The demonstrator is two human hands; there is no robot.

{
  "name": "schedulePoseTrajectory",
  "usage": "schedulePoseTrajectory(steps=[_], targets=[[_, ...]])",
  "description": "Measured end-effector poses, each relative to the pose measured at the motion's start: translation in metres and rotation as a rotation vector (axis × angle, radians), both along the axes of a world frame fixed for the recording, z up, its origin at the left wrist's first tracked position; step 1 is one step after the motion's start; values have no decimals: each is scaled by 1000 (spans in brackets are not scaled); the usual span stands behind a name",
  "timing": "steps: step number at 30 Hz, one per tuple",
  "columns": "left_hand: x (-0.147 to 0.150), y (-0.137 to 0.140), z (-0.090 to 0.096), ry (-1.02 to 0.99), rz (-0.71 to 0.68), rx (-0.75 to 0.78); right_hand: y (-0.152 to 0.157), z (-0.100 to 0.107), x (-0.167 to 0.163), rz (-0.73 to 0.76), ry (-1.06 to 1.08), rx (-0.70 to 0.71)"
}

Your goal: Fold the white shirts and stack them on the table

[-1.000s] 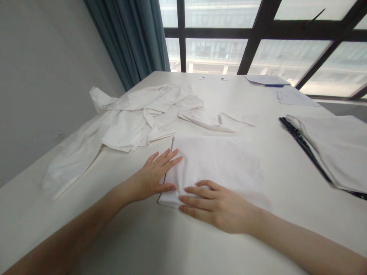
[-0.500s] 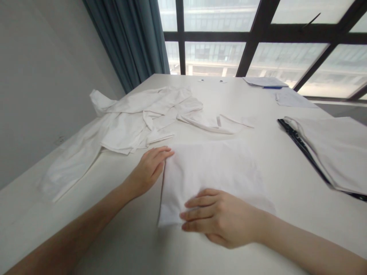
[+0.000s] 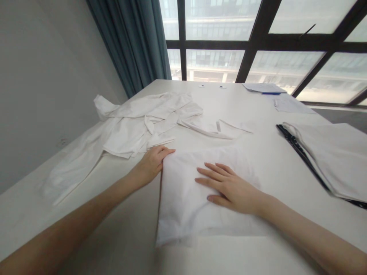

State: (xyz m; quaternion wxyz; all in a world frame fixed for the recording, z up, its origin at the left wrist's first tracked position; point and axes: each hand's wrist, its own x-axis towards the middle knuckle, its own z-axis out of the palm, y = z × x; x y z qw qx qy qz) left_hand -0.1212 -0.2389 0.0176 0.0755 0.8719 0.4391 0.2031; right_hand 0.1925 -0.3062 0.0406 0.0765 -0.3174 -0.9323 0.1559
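A folded white cloth [image 3: 183, 194] lies flat on the table in front of me, its near edge slightly wrinkled. At its far left corner, my left hand [image 3: 151, 162] is closed on the edge, with the fingers partly tucked out of sight. My right hand [image 3: 229, 187] rests on top of the cloth, open, fingers spread and palm down.
A crumpled white garment [image 3: 129, 130] spreads across the table's left side, and a white strap [image 3: 206, 131] trails from it. To the right, another folded white cloth [image 3: 338, 152] lies over a black item [image 3: 304, 156]. Papers [image 3: 263, 88] and a blue pen [image 3: 271, 93] lie at the back.
My right hand has moved from the cloth's near edge up to its middle, with the fingers spreading. The near edge now lies closer to me. My left hand stays at the far left corner.
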Motion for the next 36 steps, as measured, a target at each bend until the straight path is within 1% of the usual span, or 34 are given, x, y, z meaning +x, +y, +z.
schedulePoseTrajectory(steps=[3,8,12,14,16,17,19,21,23,27,29,31,33,36], targets=[[6,16,0,-8,8,-12,-2,-10,2,30,-43,41],[12,32,-5,-108,91,-42,-7,-9,2,47,-78,62],[10,36,-4,-113,134,-115,-9,-9,2,24,-63,68],[12,31,2,-103,175,-84,-10,-9,1,14,-56,63],[19,18,9,-98,198,35,-10,-9,0,8,-54,56],[26,8,12,-94,183,99,-10,-8,0,4,-53,54],[42,-13,16,-56,75,133,-10,-8,-1,-6,-53,54],[59,-32,14,22,-28,91,-12,-9,-2,-20,-48,59],[69,-44,7,91,-51,84,-14,-11,-4,-39,-46,62],[71,-47,-4,154,-73,76,-18,-11,-5,-71,-48,53],[68,-45,-5,160,-86,77,-15,-10,-6,-82,-28,42],[67,-44,-4,166,-90,80,-9,-9,-7,-128,10,41],[67,-44,-4,183,-90,82,-1,-11,-9,-215,28,83],[68,-45,-4,212,-82,96,10,-18,-10,-340,-29,196]])
